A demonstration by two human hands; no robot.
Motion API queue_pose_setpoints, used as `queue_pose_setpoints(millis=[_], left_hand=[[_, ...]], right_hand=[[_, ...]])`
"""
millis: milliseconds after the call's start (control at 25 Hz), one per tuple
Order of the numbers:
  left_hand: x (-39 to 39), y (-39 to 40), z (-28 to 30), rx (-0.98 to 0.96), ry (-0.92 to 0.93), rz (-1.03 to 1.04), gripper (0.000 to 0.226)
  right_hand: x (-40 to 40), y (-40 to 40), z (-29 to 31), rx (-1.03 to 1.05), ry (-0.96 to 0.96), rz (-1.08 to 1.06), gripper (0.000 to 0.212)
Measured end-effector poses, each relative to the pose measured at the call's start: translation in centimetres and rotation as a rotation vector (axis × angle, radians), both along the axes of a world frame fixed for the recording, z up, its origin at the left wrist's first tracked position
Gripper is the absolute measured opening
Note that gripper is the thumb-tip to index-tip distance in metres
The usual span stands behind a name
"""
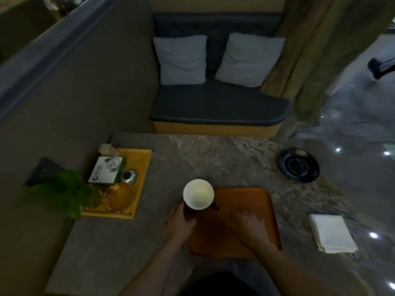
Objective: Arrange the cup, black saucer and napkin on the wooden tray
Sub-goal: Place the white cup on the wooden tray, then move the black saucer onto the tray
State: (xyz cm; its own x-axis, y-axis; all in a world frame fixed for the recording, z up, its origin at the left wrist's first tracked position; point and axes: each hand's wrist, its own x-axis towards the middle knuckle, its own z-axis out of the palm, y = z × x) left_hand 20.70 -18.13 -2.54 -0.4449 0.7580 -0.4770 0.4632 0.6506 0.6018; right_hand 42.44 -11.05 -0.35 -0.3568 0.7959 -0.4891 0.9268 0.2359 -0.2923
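Observation:
A brown wooden tray [252,201] lies on the stone table in front of me. The cup [198,194], white inside and dark outside, is at the tray's near-left corner, with my left hand [181,221] wrapped around its base. My right hand [249,225] rests flat on the tray with fingers spread and nothing in it. The black saucer [298,165] lies on the table at the far right, apart from the tray. A folded white napkin [332,232] lies on the table to the right of the tray.
A yellow tray [143,167] at the left holds a white and green box, a small silver object, glass dishes and a clear container. A green plant [64,191] stands beside it. A dark bench with two pillows [213,58] lies beyond the table.

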Motion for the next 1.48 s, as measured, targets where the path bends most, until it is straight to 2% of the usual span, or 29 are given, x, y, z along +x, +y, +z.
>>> queue_pose_setpoints(millis=[240,480,680,840,1000,1200,1480], left_hand=[[5.1,-3.0,1.6,-0.012,0.087,-0.183,0.044],[12.2,-1.7,4.5,-0.137,0.148,-0.664,0.048],[17.9,-0.2,5.6,-0.131,0.179,-0.826,0.043],[21.8,1.1,5.8,-0.102,0.122,-0.857,0.031],[23.5,3.0,5.6,-0.082,0.116,-0.846,0.03],[23.1,6.6,5.2,0.011,0.204,-0.854,0.031],[20.3,13.0,4.0,0.061,0.235,-0.804,0.032]], right_hand=[[8.7,-2.1,1.8,0.055,-0.011,0.069,0.035],[19.2,-4.0,4.2,0.11,0.0,0.071,0.034],[27.4,-5.2,5.4,0.099,-0.018,0.013,0.035],[32.0,-5.1,5.8,0.078,0.008,-0.046,0.033],[33.9,-3.5,5.7,0.065,0.061,-0.113,0.03],[34.2,1.2,5.1,0.071,0.061,-0.117,0.028],[31.9,10.2,4.2,0.068,0.033,-0.033,0.028]])
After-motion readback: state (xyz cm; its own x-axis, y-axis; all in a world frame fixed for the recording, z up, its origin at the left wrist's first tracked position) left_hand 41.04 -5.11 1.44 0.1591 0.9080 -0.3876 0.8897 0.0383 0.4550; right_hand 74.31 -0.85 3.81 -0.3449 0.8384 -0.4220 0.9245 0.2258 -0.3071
